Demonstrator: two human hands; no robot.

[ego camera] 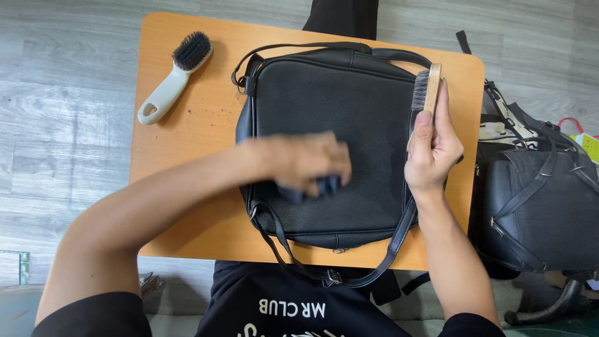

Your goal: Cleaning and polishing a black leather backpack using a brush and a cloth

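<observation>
Black bag (331, 125) lies under left hand (306, 163) fingers, cloth (309, 188) between

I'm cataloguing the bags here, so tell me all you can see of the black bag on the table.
The black bag lies flat on the orange table. It looks like grained leather, boxy, with straps trailing off the near edge. The left hand presses a dark cloth on it; the right hand holds a wooden brush at its right side.
</observation>
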